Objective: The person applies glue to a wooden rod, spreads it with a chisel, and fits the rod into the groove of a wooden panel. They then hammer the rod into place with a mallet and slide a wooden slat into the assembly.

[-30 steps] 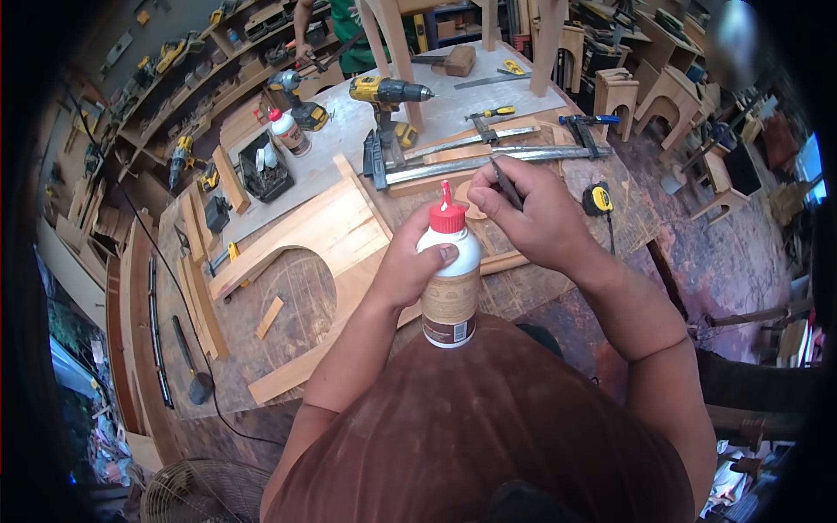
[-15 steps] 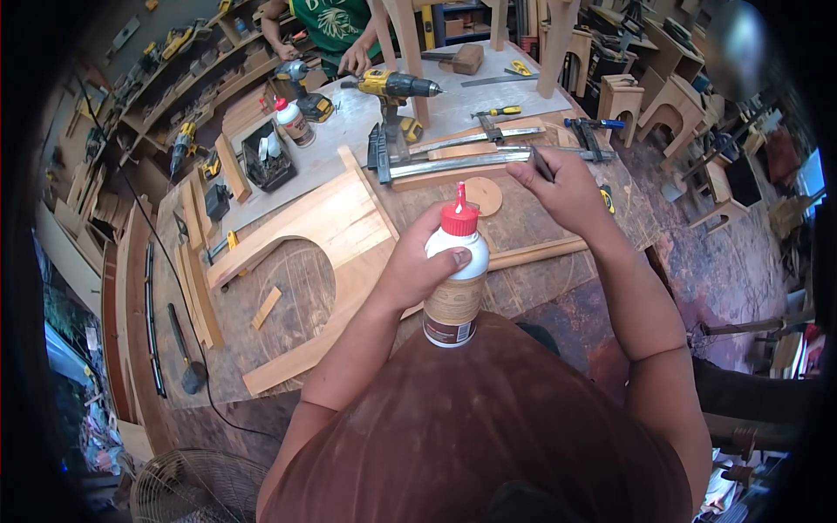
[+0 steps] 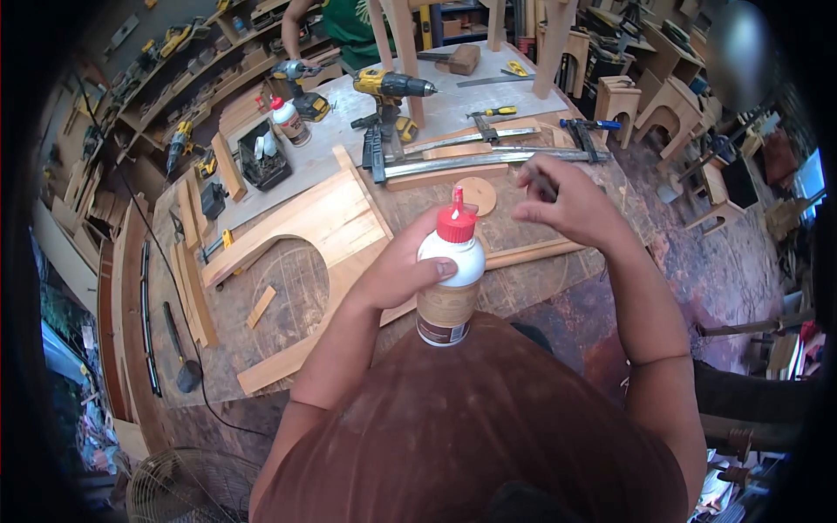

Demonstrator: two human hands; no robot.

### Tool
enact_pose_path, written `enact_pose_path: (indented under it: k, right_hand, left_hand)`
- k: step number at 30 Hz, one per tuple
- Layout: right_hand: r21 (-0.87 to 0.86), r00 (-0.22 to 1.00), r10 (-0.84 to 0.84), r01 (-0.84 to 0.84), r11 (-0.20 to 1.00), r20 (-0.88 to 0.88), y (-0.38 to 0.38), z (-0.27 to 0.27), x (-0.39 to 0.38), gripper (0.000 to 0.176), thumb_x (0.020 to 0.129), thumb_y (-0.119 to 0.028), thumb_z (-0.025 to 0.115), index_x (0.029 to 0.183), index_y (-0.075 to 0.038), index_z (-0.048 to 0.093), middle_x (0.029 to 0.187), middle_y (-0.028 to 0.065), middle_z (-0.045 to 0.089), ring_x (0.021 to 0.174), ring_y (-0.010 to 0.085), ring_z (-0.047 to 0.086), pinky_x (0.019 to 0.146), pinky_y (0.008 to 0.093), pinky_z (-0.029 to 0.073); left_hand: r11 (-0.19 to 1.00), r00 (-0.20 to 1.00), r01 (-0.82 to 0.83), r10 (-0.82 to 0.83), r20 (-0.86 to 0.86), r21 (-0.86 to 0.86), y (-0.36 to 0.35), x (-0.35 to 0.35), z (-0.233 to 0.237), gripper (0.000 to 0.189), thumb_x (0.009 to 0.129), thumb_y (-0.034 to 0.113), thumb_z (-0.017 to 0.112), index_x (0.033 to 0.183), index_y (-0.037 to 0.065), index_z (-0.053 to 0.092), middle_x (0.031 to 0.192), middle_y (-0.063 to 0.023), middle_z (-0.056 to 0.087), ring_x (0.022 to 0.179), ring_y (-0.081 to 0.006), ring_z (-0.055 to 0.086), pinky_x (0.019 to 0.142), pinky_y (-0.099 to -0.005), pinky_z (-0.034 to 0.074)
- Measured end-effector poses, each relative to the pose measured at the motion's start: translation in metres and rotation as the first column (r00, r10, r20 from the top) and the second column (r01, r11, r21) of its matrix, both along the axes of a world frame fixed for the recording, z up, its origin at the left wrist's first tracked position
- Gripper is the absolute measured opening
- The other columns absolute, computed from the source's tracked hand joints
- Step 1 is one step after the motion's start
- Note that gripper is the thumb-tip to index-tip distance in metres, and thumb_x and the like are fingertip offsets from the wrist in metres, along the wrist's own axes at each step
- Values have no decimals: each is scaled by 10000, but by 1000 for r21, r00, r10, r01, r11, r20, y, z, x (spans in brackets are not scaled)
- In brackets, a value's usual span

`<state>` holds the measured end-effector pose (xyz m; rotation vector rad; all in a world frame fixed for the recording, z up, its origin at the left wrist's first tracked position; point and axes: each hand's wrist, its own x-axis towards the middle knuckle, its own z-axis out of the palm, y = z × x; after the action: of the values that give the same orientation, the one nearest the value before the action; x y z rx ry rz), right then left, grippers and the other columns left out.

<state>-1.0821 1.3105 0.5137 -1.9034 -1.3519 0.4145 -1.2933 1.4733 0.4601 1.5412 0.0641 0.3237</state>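
Observation:
My left hand [image 3: 403,268] is wrapped around a white glue bottle [image 3: 450,296] with a brown label, upright close in front of my chest. Its red cap and nozzle [image 3: 457,225] point upward above my fingers. To the right of the cap, my right hand [image 3: 571,202] hovers over the bench with curled fingers around a small dark object [image 3: 542,186] whose kind I cannot tell. A round wooden disc [image 3: 476,197] lies on the bench just behind the bottle. Left of it rests a joined wooden panel [image 3: 344,213] with an arched cutout.
Bar clamps [image 3: 488,159] lie across wood behind my hands. A yellow drill [image 3: 392,87], a second glue bottle [image 3: 289,120] and a black tray [image 3: 264,155] stand farther back. A mallet [image 3: 183,357] lies at left. Across the bench is another person in a green apron [image 3: 353,30].
My right hand has moved slightly down, its fingers curling more around the dark object. The glue bottle stays in my left hand. The person opposite has shifted left, one hand now near a drill.

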Motion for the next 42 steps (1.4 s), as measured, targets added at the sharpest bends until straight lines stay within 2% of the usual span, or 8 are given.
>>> enact_pose_path:
  k: [7, 9, 11, 16, 21, 25, 27, 42]
  right_hand:
    - [177, 880, 374, -335, 925, -293, -1, 8, -33, 643, 991, -637, 336, 926, -34, 552, 723, 31, 501, 625, 109, 473, 549, 262, 399]
    - [271, 417, 331, -199, 942, -846, -2, 4, -29, 641, 996, -637, 311, 956, -51, 568, 731, 22, 521, 598, 65, 476, 461, 200, 367]
    - [363, 174, 344, 97, 927, -923, 5, 1, -30, 581, 1033, -576, 294, 1044, -55, 551, 725, 8, 489, 566, 66, 422, 408, 198, 309]
    - [184, -42, 226, 448, 875, -973, 8, -47, -32, 517, 1038, -546, 325, 1166, -83, 516, 758, 12, 462, 602, 111, 429, 490, 239, 345]
    - [321, -29, 352, 346, 882, -936, -10, -45, -62, 475, 1046, -498, 353, 1230, -75, 467, 719, 5, 454, 539, 117, 429, 483, 242, 357]
    - [479, 520, 374, 78, 874, -768, -15, -16, -66, 375, 1010, -354, 552, 1230, -60, 471, 650, -1, 475, 441, 67, 404, 410, 220, 345]
    - [149, 762, 180, -110, 983, -622, -14, 5, -82, 409, 1000, -346, 577, 1257, -41, 488, 635, -13, 494, 429, 36, 410, 402, 193, 331]
    - [82, 639, 221, -240, 967, -737, -12, 26, -97, 558, 1011, -196, 541, 1516, -69, 339, 767, -15, 510, 625, 54, 500, 547, 213, 406]
  left_hand:
    - [997, 997, 70, -70, 19, 34, 16, -12, -6, 791, 713, 500, 766, 1283, 16, 508, 1153, -117, 617, 1034, -216, 624, 905, -358, 490]
    - [1000, 999, 13, -13, 32, 11, 12, -14, -14, 792, 704, 501, 775, 1271, 18, 506, 1142, -124, 619, 1026, -220, 628, 894, -358, 497]
    - [967, 998, -46, 54, 25, -250, 8, -13, -25, 766, 721, 449, 770, 1281, 11, 486, 1112, -135, 624, 1001, -227, 634, 873, -359, 507]
    - [937, 977, -176, 203, 59, -302, 24, -18, -31, 696, 743, 340, 733, 1291, 1, 468, 1103, -144, 624, 996, -229, 629, 875, -361, 507]
    - [883, 913, -407, 392, 109, 235, 38, -17, -16, 560, 702, 278, 736, 1176, 20, 586, 1070, -82, 628, 972, -173, 604, 881, -318, 478]
    - [771, 889, -455, 363, 279, 446, 47, -9, -2, 555, 694, 227, 778, 1176, 12, 604, 1062, -107, 654, 969, -204, 636, 865, -333, 500]
    - [758, 878, -468, 343, 333, 454, 47, -3, 6, 520, 667, 205, 791, 1122, 17, 624, 1044, -133, 657, 962, -248, 646, 855, -339, 505]
    - [615, 730, -599, 155, 666, 513, 39, 7, 13, 591, 546, 136, 730, 1115, 23, 619, 1092, -166, 650, 991, -312, 629, 870, -393, 505]
